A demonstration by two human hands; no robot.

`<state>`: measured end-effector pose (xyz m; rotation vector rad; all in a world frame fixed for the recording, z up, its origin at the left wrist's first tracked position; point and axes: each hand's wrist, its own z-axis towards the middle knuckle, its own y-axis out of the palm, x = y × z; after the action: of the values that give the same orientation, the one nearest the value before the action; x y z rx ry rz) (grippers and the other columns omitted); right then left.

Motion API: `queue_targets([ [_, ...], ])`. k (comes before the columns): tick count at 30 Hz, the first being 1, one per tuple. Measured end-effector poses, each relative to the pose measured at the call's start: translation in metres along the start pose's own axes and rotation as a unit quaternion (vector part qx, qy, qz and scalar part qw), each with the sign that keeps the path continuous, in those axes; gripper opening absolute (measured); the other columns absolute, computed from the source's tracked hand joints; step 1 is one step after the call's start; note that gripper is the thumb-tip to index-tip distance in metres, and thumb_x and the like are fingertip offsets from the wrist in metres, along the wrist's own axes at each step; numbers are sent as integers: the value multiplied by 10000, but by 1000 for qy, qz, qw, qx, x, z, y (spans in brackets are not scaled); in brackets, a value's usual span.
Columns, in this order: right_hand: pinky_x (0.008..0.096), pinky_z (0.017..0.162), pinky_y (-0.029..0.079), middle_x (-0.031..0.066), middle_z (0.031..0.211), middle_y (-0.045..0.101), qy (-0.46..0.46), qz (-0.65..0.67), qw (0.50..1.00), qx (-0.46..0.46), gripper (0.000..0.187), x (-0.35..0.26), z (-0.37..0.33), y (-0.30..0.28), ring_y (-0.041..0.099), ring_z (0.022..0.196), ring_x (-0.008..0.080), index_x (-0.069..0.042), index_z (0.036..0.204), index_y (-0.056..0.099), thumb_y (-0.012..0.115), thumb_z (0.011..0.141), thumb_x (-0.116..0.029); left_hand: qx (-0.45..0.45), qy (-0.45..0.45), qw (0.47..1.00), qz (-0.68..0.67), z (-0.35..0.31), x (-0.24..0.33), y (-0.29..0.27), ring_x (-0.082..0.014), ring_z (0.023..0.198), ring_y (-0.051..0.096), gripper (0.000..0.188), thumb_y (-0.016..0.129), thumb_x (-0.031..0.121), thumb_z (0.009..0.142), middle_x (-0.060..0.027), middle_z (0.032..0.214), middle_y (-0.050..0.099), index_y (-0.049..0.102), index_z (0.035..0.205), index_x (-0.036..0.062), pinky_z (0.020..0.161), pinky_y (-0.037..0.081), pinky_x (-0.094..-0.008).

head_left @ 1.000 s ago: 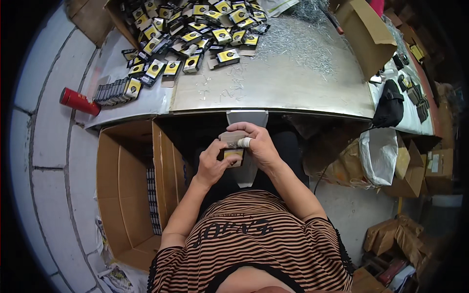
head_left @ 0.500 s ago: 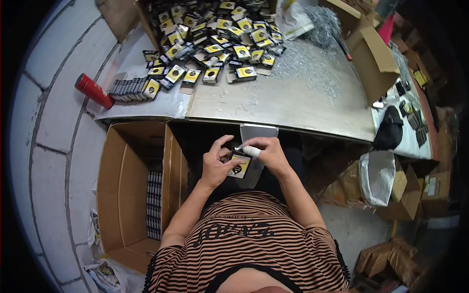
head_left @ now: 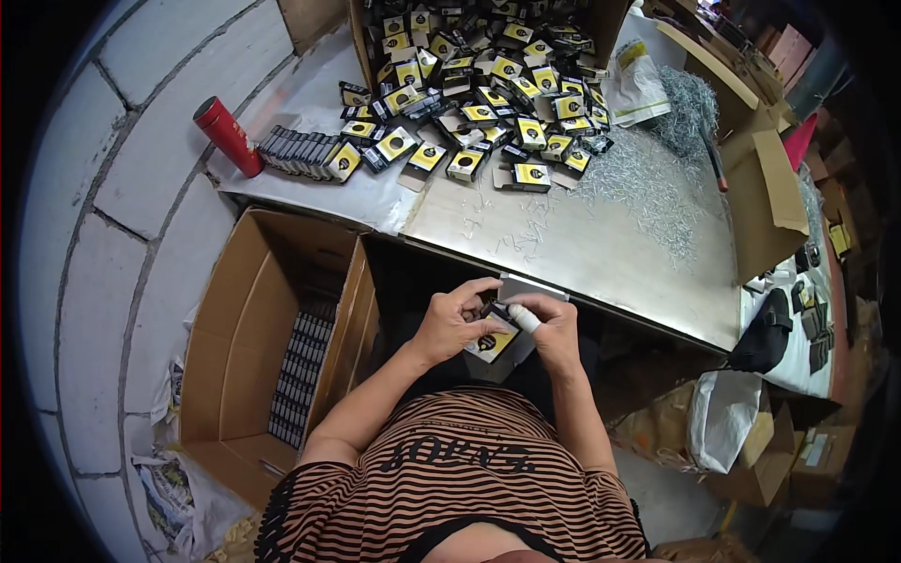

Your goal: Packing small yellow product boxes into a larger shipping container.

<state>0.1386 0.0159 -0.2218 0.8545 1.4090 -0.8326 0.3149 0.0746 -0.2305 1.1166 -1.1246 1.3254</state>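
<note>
My left hand (head_left: pixel 458 328) is closed around a small black, yellow and white cardboard box (head_left: pixel 492 343), its thumb lying across the printed front. The box is held tilted above my lap, just off the table's near edge. At the box's upper end, my right hand (head_left: pixel 552 330) is closed with fingertips pressed together; whatever they pinch is too small to make out. White tape (head_left: pixel 524 318) wraps one of its fingers. Behind the hands, a grey panel (head_left: pixel 531 289) juts from under the table.
Similar small boxes (head_left: pixel 479 113) lie heaped on the table (head_left: pixel 601 244), beside scattered thin metal pieces (head_left: pixel 648 197). A row of boxes (head_left: pixel 305 153) stands near a red cylinder (head_left: pixel 228 137). Left of me, an open carton (head_left: pixel 221 375) holds packed rows. A white sack (head_left: pixel 725 420) is at right.
The whole view has shifted and turned, so the table and carton appear tilted. Both hands stay at the small box, which now leans more. The right fingers remain at its upper end.
</note>
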Motion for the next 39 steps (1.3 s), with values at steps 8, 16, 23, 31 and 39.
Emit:
queue_targets([
  [8,262,867,464,80,1028,681,-104,-8,994,22,187,-7,13,16,609,954,137,-14,1055,670,565,939,-115,86,87,991,-49,23,6,4,-70,785,630,250,735,17,788,-62,887,688,659,1024,-18,690,520,-222],
  [16,438,1050,377,186,1395,431,-188,-435,880,-20,536,0,86,13,393,1299,379,-37,1237,543,591,706,14,195,87,709,672,143,16,-175,-352,1010,552,442,775,225,712,-139,1109,573,587,1058,25,783,479,-427],
  [23,480,1110,273,187,1443,387,-207,-625,753,-18,513,28,115,-50,289,1382,357,-39,1294,515,524,782,-52,48,-127,813,566,246,-42,-245,-379,1061,578,696,843,359,595,-266,1144,570,573,1086,-53,890,477,-417],
  [31,427,1112,273,243,1448,346,-132,-557,805,154,559,28,155,-125,312,1360,369,-7,1378,393,551,905,-261,175,-83,874,446,243,6,-208,-206,653,546,412,788,331,710,-117,757,606,563,758,-11,612,446,-337],
  [39,364,1054,379,199,1366,481,-8,-483,875,13,441,3,111,-123,476,1256,324,11,1272,520,538,898,-221,122,57,976,-171,60,38,-58,-250,1279,453,940,664,-60,674,-130,1425,405,183,1478,12,1080,347,-356],
])
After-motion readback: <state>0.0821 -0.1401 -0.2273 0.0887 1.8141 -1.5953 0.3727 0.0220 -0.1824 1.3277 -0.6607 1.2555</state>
